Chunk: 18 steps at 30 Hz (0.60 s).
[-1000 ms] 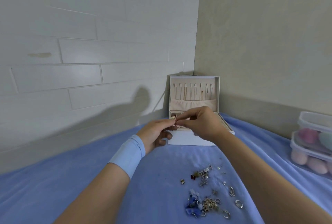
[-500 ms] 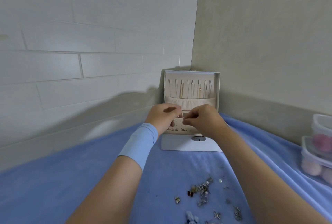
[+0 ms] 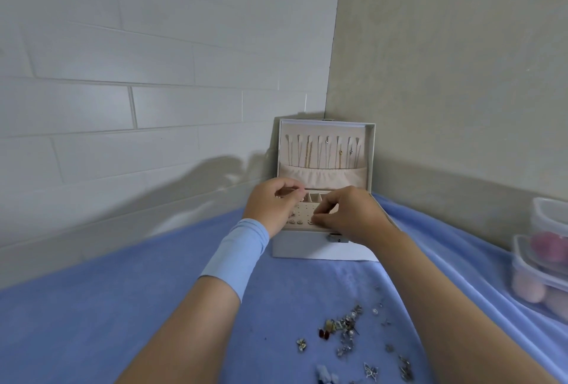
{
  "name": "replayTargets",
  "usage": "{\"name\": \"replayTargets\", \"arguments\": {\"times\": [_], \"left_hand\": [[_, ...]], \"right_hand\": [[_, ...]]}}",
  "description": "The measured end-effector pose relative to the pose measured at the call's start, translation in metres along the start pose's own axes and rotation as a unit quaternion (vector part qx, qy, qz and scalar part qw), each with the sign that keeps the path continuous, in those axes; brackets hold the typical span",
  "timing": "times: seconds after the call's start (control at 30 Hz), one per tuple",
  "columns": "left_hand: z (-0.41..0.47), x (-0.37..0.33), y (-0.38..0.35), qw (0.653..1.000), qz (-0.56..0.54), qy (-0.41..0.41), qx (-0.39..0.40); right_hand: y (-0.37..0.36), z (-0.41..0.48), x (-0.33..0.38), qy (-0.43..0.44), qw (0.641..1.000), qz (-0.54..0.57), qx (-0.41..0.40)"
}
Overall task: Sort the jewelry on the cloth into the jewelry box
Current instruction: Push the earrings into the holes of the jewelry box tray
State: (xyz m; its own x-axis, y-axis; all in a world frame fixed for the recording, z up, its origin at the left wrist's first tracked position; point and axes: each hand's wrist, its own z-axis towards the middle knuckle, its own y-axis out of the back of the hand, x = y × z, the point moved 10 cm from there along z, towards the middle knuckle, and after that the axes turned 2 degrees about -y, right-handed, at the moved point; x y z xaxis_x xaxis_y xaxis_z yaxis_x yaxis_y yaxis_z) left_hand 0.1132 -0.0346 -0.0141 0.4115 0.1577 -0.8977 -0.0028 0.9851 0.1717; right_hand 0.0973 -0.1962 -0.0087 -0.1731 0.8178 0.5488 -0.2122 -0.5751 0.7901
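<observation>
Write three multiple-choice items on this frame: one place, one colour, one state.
1. Where does the loose jewelry lie? A in a bowl; B on the cloth, nearer the camera than the jewelry box; C on the floor.
2. Cloth colour? A red; B green; C blue.
3. The box's lid is: A open, upright; B shut; C detached, lying flat.
Answers: 1 B, pieces lie scattered on the cloth before the box; 2 C, plainly blue; 3 A, hanging necklaces show inside it.
</observation>
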Motion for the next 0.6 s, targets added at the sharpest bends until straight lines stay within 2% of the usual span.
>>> {"name": "replayTargets", "arguments": {"times": [0.2, 0.6], "left_hand": [[0.002, 0.000, 0.003, 1.000, 0.002, 0.008, -0.013], [-0.003, -0.009, 0.002, 1.000, 0.019, -0.006, 0.006]], "right_hand": [[-0.001, 0.001, -0.002, -0.014, 0.999, -0.028, 0.027], [-0.007, 0.006, -0.004, -0.018, 0.998, 0.019, 0.060]]}}
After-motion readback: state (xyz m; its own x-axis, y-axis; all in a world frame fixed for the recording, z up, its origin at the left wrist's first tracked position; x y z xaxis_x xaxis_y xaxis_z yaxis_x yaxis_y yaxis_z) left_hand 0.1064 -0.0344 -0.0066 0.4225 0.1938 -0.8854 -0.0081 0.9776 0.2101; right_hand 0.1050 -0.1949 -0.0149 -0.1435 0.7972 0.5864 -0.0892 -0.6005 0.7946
